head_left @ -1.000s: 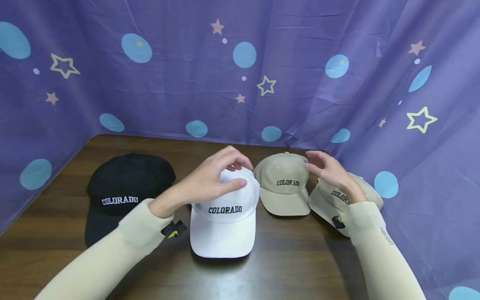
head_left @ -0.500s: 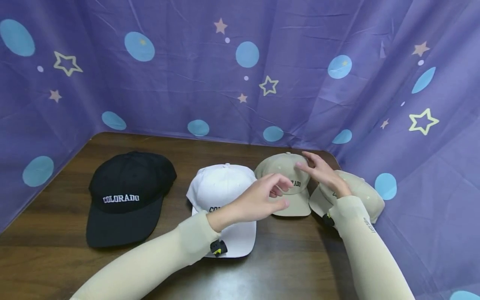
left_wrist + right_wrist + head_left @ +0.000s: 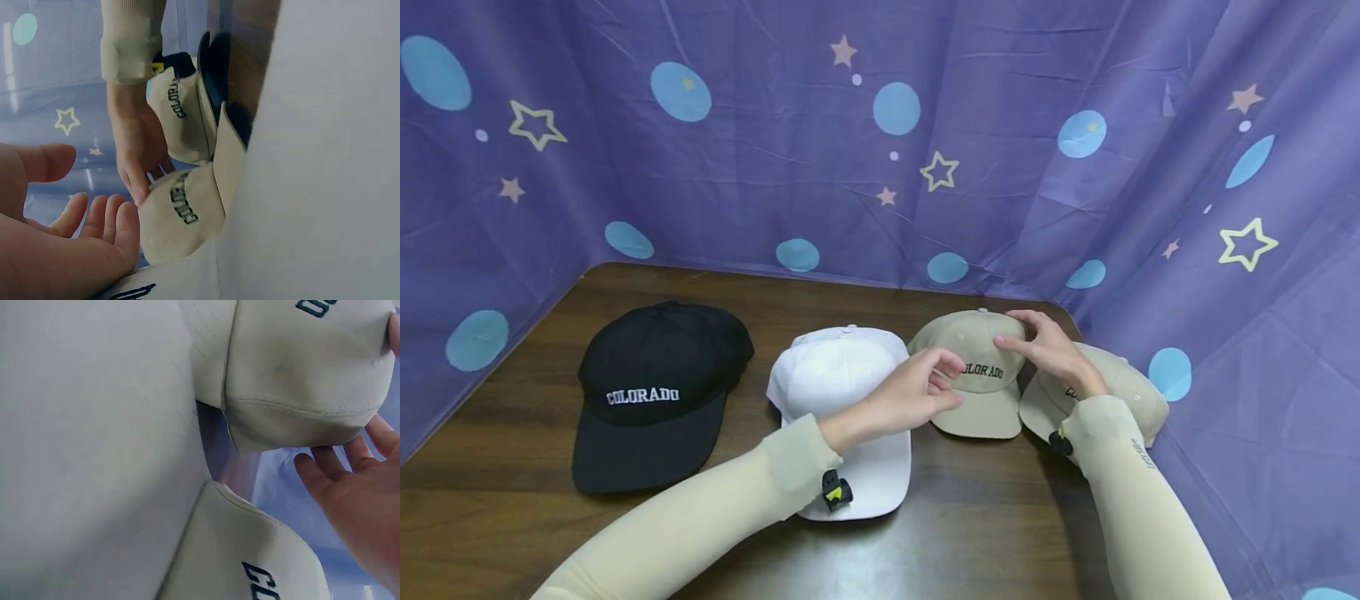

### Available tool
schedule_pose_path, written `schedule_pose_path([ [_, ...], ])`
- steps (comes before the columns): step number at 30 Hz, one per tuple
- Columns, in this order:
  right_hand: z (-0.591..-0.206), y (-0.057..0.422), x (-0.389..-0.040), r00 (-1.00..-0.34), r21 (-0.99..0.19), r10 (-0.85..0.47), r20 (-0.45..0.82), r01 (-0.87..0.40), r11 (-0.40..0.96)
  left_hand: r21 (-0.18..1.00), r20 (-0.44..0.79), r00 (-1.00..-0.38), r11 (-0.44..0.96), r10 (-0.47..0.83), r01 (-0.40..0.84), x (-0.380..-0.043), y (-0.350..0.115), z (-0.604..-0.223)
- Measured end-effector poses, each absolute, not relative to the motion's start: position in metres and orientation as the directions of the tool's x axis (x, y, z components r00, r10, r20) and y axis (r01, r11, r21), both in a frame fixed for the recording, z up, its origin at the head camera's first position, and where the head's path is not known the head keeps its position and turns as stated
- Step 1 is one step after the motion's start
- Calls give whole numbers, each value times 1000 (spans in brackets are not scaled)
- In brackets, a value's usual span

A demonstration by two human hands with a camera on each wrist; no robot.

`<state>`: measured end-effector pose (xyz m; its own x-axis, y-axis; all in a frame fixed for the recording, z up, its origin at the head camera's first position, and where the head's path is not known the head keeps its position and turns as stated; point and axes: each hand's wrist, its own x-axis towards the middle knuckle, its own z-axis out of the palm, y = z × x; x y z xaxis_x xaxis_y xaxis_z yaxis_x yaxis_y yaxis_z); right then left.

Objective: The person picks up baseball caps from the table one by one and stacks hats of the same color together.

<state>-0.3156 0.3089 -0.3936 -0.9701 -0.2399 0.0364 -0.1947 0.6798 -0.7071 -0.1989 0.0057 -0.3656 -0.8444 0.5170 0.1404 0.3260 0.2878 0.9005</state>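
Observation:
In the head view my right hand [image 3: 1057,354] holds the crown of the middle beige cap [image 3: 976,412], thumb on the front panel and fingers around the side. The right wrist view shows the fingers [image 3: 325,464] along the lower side of that beige cap [image 3: 300,375]. My left hand [image 3: 904,398] reaches across the white cap [image 3: 842,358], its fingers loosely curved and holding nothing. In the head view its fingertips overlap the beige cap's lettering. The left forearm hides part of the white cap's front and brim.
A black cap [image 3: 662,358] with white lettering sits on the left of the brown wooden table [image 3: 970,525]. A second beige cap [image 3: 1116,383] lies tilted at the right, partly behind my right wrist. Purple curtain [image 3: 1000,225] hangs behind the table and along its sides.
My left hand has moved right from over the white cap toward the middle beige cap. My right hand has come onto that cap's crown, and the cap has shifted slightly.

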Motion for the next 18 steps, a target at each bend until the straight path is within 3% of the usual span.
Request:
schedule_pose_path([
  [11, -383, 312, -296, -936, -757, -336, 101, -291, 584, 878, 95, -860, 365, 502, 310, -208, 5, -355],
  [18, -383, 318, -283, -921, -760, -377, 96, -312, 570, 718, 19, -841, 577, 541, 388, -225, 24, -334],
])
